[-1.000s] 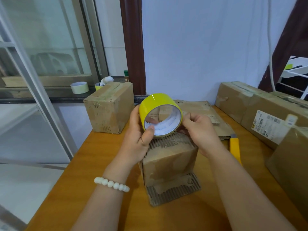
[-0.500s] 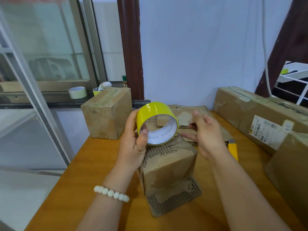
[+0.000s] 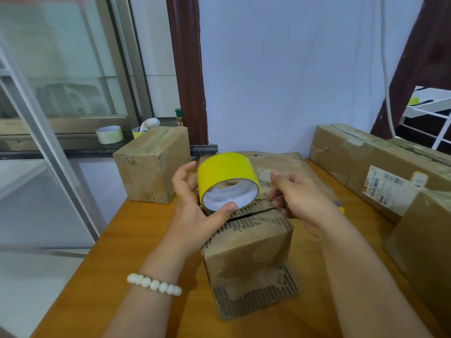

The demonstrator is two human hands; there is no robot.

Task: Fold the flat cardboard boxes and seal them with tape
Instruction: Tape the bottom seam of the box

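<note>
Since the earlier frame the yellow tape roll (image 3: 224, 172) has tipped, its glossy outer band now facing up, at centre frame above the small cardboard box (image 3: 246, 247). Left hand (image 3: 192, 203) grasps it, thumb hooked in the core, fingers behind the rim. Right hand (image 3: 297, 198) sits just right of the roll, fingers loosely curled, nothing held; contact cannot be told. Judged light, rigid, slick-backed: hold by core and rim.

Up over the box: glossy yellow tape roll (image 3: 225, 170), tilted, white-lined core open toward the camera, gripped in the left hand (image 3: 192, 215). Below it, small battered cardboard box (image 3: 249, 252), upright, top flaps shut, corrugation torn bare, lower front flap splayed out.
</note>
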